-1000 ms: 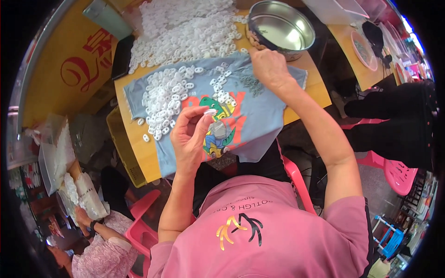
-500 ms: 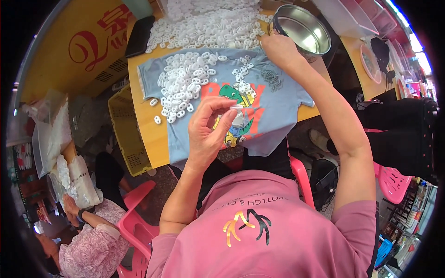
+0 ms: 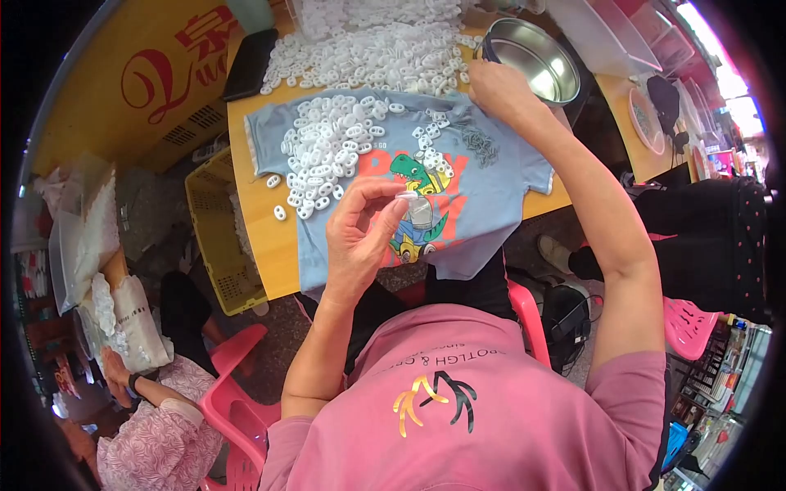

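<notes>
My left hand (image 3: 356, 237) pinches a small white oval plastic piece (image 3: 406, 195) between thumb and fingertips. It is held above a blue-grey T-shirt (image 3: 495, 229) with a green dinosaur print, spread over the table. At the far right of the shirt, my right hand (image 3: 503, 88) reaches down beside a round metal bowl (image 3: 536, 61); its fingers are bent and mostly hidden behind the back of the hand. A heap of white two-holed oval pieces (image 3: 327, 151) lies on the shirt's left side. Toward the right are a smaller group of white pieces (image 3: 430, 147) and some small grey-green pieces (image 3: 479, 143).
A large pile of white pieces (image 3: 377, 53) covers the table's far side, with a dark phone (image 3: 250, 64) to its left. Left of the yellow table (image 3: 266, 254) stands a yellow crate (image 3: 225, 262). Another person (image 3: 160, 425) sits at lower left near a pink chair (image 3: 237, 409).
My left hand has shifted slightly left and nearer, still pinching the white oval piece. My right hand stays by the bowl, a little farther right. The whole view has shifted slightly.
</notes>
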`<state>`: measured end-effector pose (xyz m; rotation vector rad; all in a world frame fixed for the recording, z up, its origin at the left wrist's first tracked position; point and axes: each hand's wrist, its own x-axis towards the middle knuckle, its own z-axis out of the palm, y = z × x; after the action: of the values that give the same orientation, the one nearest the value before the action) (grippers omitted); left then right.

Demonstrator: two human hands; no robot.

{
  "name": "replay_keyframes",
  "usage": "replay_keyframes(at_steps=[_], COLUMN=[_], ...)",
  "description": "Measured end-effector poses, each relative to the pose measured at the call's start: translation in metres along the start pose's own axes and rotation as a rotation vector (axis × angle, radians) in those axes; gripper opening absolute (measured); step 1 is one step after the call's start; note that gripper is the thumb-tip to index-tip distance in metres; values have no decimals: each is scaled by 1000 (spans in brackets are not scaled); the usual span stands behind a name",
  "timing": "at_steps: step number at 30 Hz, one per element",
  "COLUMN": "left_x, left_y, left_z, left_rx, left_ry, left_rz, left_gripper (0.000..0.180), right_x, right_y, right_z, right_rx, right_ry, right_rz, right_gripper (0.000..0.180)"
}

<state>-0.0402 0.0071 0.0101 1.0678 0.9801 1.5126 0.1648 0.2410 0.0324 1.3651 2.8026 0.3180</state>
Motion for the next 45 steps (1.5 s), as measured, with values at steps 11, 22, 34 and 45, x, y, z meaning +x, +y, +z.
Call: replay_keyframes(at_steps=[11,22,34,45], left_x=[-2,-3,-10,-15], left_y=[6,3,3,17], left_z=[-5,1,10,20], left_rx=[-125,-80,-258,-210], left_ry=[31,37,53,47], left_rz=[-122,-109,-190,-93], left_gripper=[18,20,25,22], right_x=[-62,-109,-105,-127], right_y=[7,2,31,27], right_z=[-30,-6,7,17], right_rx=[155,382,707,1091], right_ry=[-16,-53,-105,94], right_rz=[65,243,156,425], right_gripper=[14,19,20,24])
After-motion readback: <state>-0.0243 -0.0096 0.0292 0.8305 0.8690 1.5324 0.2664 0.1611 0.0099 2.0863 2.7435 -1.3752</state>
